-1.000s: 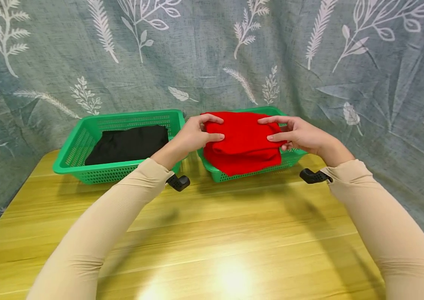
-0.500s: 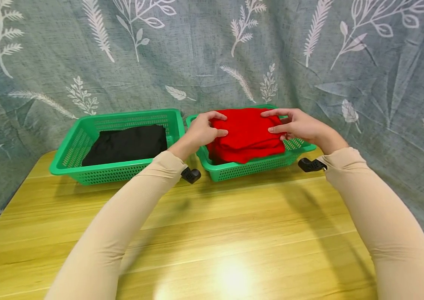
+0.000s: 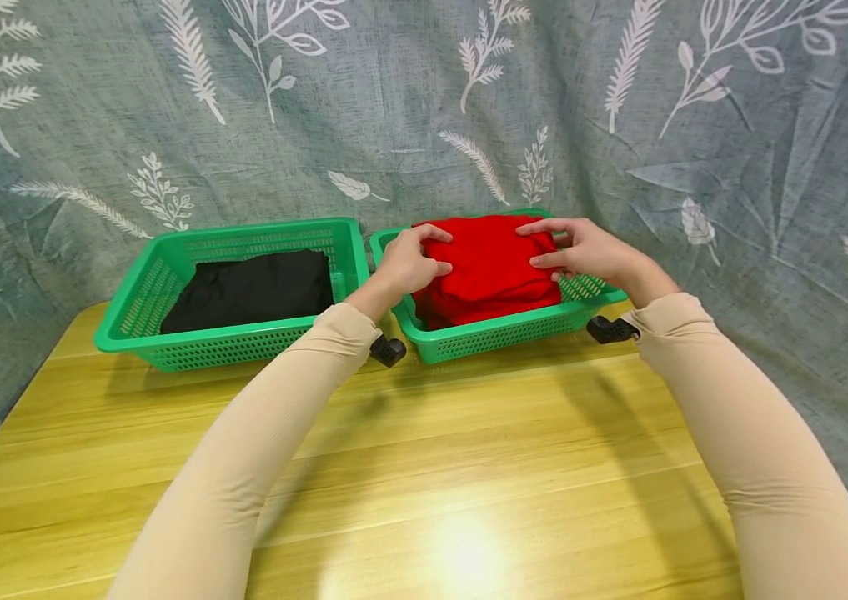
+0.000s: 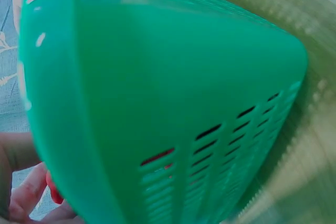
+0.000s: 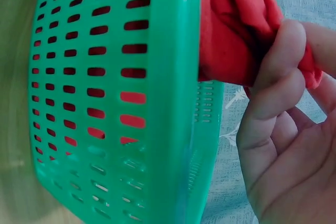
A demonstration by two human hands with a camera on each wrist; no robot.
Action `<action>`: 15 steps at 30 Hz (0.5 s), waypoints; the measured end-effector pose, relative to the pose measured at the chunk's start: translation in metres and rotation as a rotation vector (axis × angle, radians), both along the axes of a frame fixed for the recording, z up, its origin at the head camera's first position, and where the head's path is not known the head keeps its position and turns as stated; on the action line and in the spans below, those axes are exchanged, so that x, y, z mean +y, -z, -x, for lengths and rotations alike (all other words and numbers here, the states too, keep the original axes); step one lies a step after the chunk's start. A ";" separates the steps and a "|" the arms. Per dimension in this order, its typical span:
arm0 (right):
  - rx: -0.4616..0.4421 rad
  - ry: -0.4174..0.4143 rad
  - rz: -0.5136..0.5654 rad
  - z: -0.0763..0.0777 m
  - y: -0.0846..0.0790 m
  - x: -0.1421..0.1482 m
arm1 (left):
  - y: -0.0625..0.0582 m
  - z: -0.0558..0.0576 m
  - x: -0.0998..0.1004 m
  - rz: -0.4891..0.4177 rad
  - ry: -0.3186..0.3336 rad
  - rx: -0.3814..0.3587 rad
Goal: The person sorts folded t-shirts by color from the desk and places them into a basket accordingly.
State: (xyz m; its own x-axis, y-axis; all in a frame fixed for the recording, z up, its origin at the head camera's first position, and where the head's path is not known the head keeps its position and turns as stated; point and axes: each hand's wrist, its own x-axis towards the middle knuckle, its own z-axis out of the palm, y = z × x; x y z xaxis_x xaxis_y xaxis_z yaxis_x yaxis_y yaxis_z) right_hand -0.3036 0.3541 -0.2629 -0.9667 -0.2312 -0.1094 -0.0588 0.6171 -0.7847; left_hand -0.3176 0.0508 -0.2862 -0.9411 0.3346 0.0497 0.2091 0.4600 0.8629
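Note:
A folded red cloth (image 3: 499, 258) lies in layers within the right green basket (image 3: 499, 332), its front edge just behind the near rim. At the cloth's left side my left hand (image 3: 410, 260) pinches it, thumb and index finger showing on top. My right hand (image 3: 592, 252) grips the opposite side. In the right wrist view, curled fingers (image 5: 283, 77) hold a bunched edge of the red cloth (image 5: 236, 30) above the basket rim. Basket wall fills most of the left wrist view and hides much of the left hand (image 4: 26, 192).
A second green basket (image 3: 221, 340) stands to the left, with a folded black cloth (image 3: 254, 287) inside. Both baskets rest near the back of a wooden table (image 3: 424, 467). Behind them hangs a grey-green curtain (image 3: 393, 100) with white leaf prints.
Both hands have lowered the red cloth into the right basket. Its front edge, which hung over the near rim, now sits behind it.

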 end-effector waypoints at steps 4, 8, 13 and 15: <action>-0.006 0.005 -0.016 0.002 0.001 0.000 | 0.003 0.001 -0.002 0.063 0.004 0.031; 0.040 0.036 -0.122 0.003 0.000 0.005 | 0.002 0.000 -0.008 0.213 -0.002 0.118; 0.115 0.127 -0.204 -0.001 -0.003 0.010 | -0.005 -0.003 -0.022 0.263 -0.011 0.135; 0.129 0.132 -0.203 -0.004 -0.003 0.011 | -0.007 -0.006 -0.031 0.261 -0.001 0.127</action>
